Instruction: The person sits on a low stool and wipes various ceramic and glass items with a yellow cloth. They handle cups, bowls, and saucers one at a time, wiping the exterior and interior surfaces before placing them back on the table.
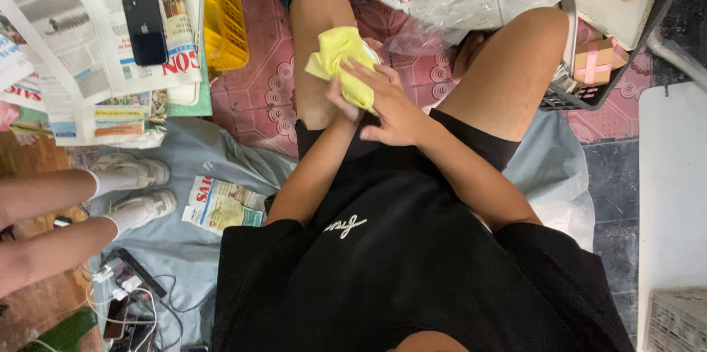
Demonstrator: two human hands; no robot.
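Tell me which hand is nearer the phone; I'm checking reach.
Left. The left hand, under the cloth, lies right of the phone; the right hand grips the cloth farther right.

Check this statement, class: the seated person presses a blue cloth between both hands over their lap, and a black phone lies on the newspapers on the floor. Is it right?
Not quite. The head view shows the cloth is yellow, not blue. The rest holds: the left hand and right hand press it between them over the lap, and a black phone lies on the newspapers.
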